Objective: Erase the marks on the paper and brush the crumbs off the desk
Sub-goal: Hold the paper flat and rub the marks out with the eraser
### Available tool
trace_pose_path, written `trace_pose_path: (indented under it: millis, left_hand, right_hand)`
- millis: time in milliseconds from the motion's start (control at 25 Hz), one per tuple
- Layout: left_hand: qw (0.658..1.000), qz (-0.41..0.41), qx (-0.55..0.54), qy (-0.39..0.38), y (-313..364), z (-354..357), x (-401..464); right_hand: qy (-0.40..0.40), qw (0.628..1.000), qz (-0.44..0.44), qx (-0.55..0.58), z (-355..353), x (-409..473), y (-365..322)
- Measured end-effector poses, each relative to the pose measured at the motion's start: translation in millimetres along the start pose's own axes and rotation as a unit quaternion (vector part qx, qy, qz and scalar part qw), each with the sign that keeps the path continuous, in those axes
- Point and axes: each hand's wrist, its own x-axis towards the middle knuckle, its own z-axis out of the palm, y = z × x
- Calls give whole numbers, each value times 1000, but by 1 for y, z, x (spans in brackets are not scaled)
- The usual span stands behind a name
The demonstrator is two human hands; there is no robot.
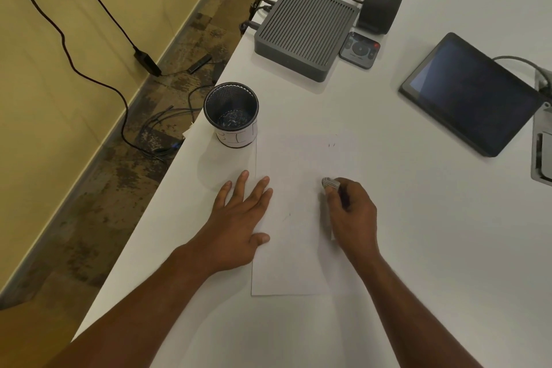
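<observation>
A white sheet of paper [291,254] lies on the white desk [418,233] in front of me. Faint pencil marks [331,145] show near its top right, and a few specks [287,216] lie near its middle. My left hand [239,218] rests flat with fingers spread on the paper's left edge, pressing it down. My right hand [352,215] is closed around a grey-white eraser [330,183], whose tip sticks out past my fingers over the right side of the sheet.
A black mesh pen cup [231,113] stands just beyond the paper's top left corner, near the desk's left edge. Farther back sit a dark ribbed box [304,33], a small remote [360,49] and a dark tablet [472,92] at the right.
</observation>
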Motion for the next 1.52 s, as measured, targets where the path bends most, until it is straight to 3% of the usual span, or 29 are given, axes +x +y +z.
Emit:
trace_pose_path:
  millis: [160, 240, 360, 480, 560, 680, 720, 840, 880, 960, 1040, 1080, 1160, 1200, 1360, 1400, 1520]
  left_hand:
    - [1000, -4, -1, -5, -1, 0, 1]
    - [1000, -3, 7, -17, -3, 1, 1]
    - [999, -7, 19, -27, -3, 0, 3]
    - [998, -9, 25, -48, -2, -3, 4]
    - [998, -11, 25, -52, -2, -3, 3]
    - [998, -6, 31, -54, -3, -2, 4]
    - [998, -6, 32, -55, -3, -2, 5]
    - [998, -13, 30, -61, -3, -2, 5]
    - [998, -10, 30, -59, -4, -1, 5]
    - [998, -5, 28, -55, -5, 0, 5]
    - [998, -7, 31, -58, -4, -1, 5]
    - [997, -11, 35, -60, -3, -2, 5]
    - [997, -15, 37, -66, -2, -3, 5]
    - [997, -13, 34, -64, -3, -3, 5]
    - [998, -3, 27, -48, -4, -1, 4]
    - [998, -7, 30, -52, -4, -1, 4]
    - [998, -10, 28, -53, -3, -1, 5]
  right_hand:
    - [-20, 992, -37, -122, -2, -3, -6]
    - [-54, 971, -104, -209, 14, -25, -11]
    - [-125, 938, -218, -237, 37, -58, -11]
    - [-13, 949, -169, -266, 20, -16, -6]
    - [7, 953, -143, -269, 19, -15, -10]
    - [-115, 916, -268, -275, 41, -54, -12]
    - [-123, 915, -269, -275, 39, -47, -11]
    - [11, 942, -171, -290, 23, -7, -12]
    - [9, 940, -173, -294, 25, -10, -17]
    - [-89, 922, -239, -291, 46, -48, -26]
    - [-120, 911, -274, -285, 46, -52, -19]
    - [-99, 924, -230, -287, 36, -32, -17]
    - [30, 940, -169, -296, 20, 0, -13]
    - [39, 937, -168, -303, 19, 0, -16]
    - [-110, 907, -283, -292, 44, -56, -22]
    - [-114, 916, -252, -291, 35, -42, -20]
    - [60, 937, -159, -306, 7, 7, -9]
